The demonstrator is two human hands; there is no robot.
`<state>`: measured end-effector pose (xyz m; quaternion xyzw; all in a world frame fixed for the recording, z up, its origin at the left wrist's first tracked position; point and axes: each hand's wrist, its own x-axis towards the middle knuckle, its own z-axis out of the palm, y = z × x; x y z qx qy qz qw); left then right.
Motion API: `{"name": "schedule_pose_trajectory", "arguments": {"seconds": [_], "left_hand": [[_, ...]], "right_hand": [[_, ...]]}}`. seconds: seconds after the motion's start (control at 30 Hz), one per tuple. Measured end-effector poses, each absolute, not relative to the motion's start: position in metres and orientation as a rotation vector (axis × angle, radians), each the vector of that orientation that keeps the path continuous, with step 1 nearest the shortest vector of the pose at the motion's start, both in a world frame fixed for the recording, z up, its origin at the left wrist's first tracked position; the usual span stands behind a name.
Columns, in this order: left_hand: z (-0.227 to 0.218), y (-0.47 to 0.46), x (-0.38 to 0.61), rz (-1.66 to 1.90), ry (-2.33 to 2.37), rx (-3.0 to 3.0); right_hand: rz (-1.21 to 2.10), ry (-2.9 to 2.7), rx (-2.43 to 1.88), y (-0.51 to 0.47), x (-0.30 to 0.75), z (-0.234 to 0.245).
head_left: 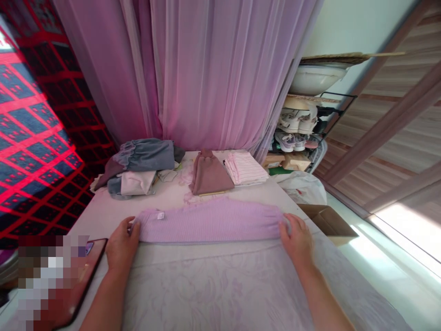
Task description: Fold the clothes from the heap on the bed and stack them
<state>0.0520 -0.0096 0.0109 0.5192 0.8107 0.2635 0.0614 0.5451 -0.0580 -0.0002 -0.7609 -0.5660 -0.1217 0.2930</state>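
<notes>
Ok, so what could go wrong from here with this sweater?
The phone lies close beside your left hand, so it might get knocked off the bed. Your right hand is fairly near the bed's edge, above the cardboard box, so the sweater could possibly slide off there.

I have both arms reaching forward, well apart. My left hand point(122, 243) and my right hand point(298, 240) lie palm down, fingers loosely spread and slightly curled, with my left forearm point(99, 303) and right forearm point(322, 294) angling inward from the bottom of the view.
</notes>
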Motion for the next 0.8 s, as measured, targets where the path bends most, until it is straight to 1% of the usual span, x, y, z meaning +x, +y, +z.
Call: {"name": "schedule_pose_trajectory", "arguments": {"seconds": [0.07, 0.13, 0.33, 0.43, 0.53, 0.63, 0.7, 0.8], "left_hand": [[0.008, -0.01, 0.051, 0.841, 2.452, 1.557], [0.007, -0.009, 0.05, 0.858, 2.442, 1.536], [0.005, -0.004, 0.045, 0.912, 2.36, 1.445], [0.008, 0.0, 0.045, 0.784, 2.368, 1.556], [0.015, 0.009, 0.044, 0.525, 2.396, 1.703], [0.025, 0.019, 0.044, 0.294, 2.323, 1.769], [0.031, 0.022, 0.045, 0.238, 2.279, 1.756], [0.036, 0.018, 0.046, 0.299, 2.283, 1.673]], "right_hand": [[-0.379, -1.697, -1.884, -0.055, 0.528, -0.005], [-0.38, -1.868, -1.852, -0.052, 0.511, -0.014], [-0.411, -1.951, -2.103, -0.048, 0.489, -0.041], [-0.466, -1.948, -2.098, -0.049, 0.491, -0.043], [-0.498, -1.942, -2.084, -0.049, 0.491, -0.043], [-0.512, -1.94, -2.066, -0.048, 0.491, -0.043], [-0.519, -1.94, -2.049, -0.048, 0.491, -0.042], [-0.515, -1.941, -2.03, -0.047, 0.492, -0.042]]}}
